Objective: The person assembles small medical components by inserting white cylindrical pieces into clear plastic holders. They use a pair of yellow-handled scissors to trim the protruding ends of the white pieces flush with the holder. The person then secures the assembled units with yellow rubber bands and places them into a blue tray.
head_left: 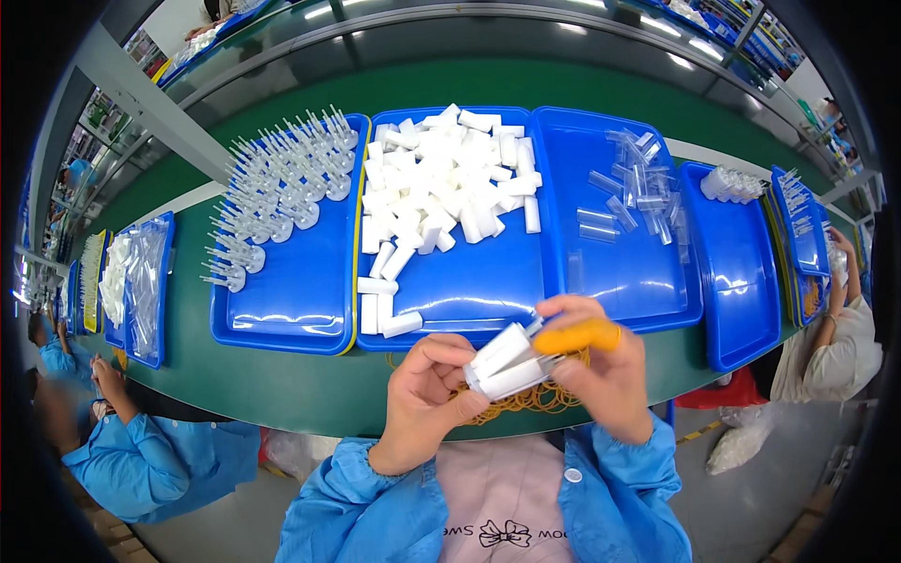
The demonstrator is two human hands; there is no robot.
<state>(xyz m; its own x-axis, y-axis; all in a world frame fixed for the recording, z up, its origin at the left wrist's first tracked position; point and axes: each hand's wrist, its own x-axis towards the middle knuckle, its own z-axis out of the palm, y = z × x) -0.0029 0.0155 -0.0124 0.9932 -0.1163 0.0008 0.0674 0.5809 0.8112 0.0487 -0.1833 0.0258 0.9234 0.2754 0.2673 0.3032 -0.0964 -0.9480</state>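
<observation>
In front of my chest I hold a clear plastic part with white cylinders (511, 363) set in it, tilted toward the upper right. My left hand (422, 394) is closed on its lower-left end, fingers and thumb around the base. My right hand (605, 371), an orange cover on one finger, is closed at the other end; its fingertips partly hide that end. Beneath both hands lie orange rubber bands (530, 403), partly covered. Beyond them a blue tray holds a heap of white cylinders (446, 178).
To the left, a blue tray (286, 314) carries rows of clear stemmed parts (282, 192). A right-hand tray (610, 291) contains clear tubes (638, 183). Farther right, another tray (741, 300) holds grouped white pieces (732, 183). Co-workers (150, 460) sit on both sides of the green table (366, 389).
</observation>
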